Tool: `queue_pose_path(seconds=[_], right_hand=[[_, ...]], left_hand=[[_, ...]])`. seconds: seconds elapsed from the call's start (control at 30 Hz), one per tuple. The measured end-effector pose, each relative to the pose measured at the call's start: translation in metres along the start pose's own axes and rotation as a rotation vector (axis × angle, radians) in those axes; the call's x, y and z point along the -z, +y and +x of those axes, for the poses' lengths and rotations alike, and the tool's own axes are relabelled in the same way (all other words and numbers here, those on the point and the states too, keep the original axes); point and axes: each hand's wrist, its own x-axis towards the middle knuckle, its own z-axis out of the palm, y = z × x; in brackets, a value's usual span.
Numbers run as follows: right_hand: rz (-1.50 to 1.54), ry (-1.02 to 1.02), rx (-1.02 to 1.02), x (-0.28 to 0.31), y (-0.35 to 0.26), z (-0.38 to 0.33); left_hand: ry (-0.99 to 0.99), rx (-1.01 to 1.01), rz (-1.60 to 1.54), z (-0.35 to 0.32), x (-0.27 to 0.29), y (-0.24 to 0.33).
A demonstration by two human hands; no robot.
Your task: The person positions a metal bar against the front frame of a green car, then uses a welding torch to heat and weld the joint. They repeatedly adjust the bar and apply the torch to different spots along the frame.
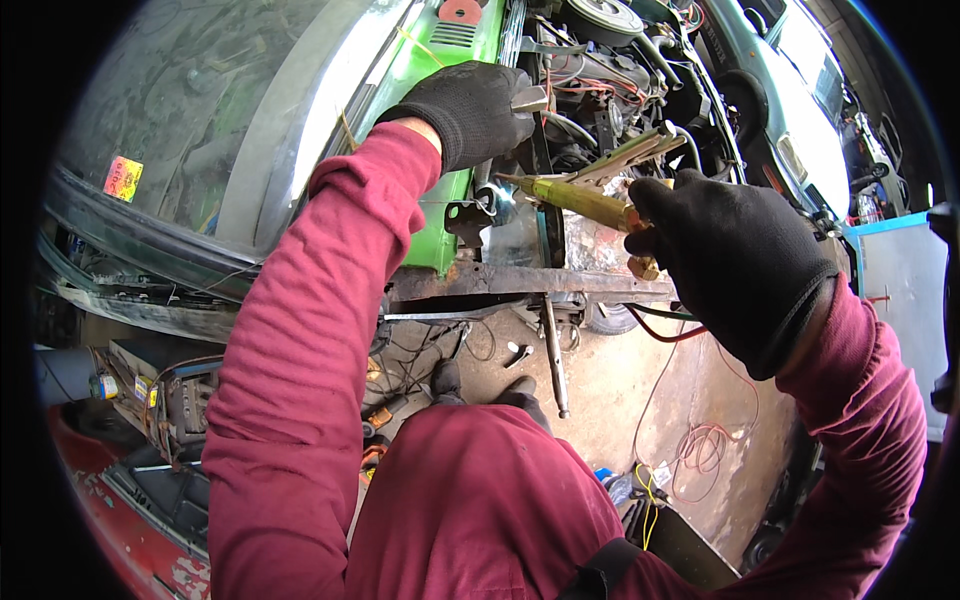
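Head cam looking down: right hand (735, 265), black glove, is wrapped tight around the rear of a brass torch (580, 200), whose tip points left toward a shiny metal patch (503, 205) on the green car body (440, 150). Left hand (468, 108) is curled over a small metal piece (530, 98) just above. Can't really see the torch tip's contact point. Yellow-and-pink sticker (122, 178) sits on the windshield, far left.

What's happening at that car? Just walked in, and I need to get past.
A person in red overalls leans over an open engine bay. The gloved right hand holds a brass torch, its tip at a metal bracket beside the green body panel. The gloved left hand grips a metal piece just above.
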Motion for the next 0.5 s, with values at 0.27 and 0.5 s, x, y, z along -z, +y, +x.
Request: queue_pose_path(seconds=[0.27, 0.5], right_hand=[[-0.016, 0.029, -0.022, -0.002, 0.01, 0.013], [-0.037, 0.087, 0.004, -0.011, 0.015, 0.024]], left_hand=[[-0.005, -0.026, -0.025, 0.002, -0.003, -0.002], [-0.05, 0.017, -0.004, -0.002, 0.008, 0.005]])
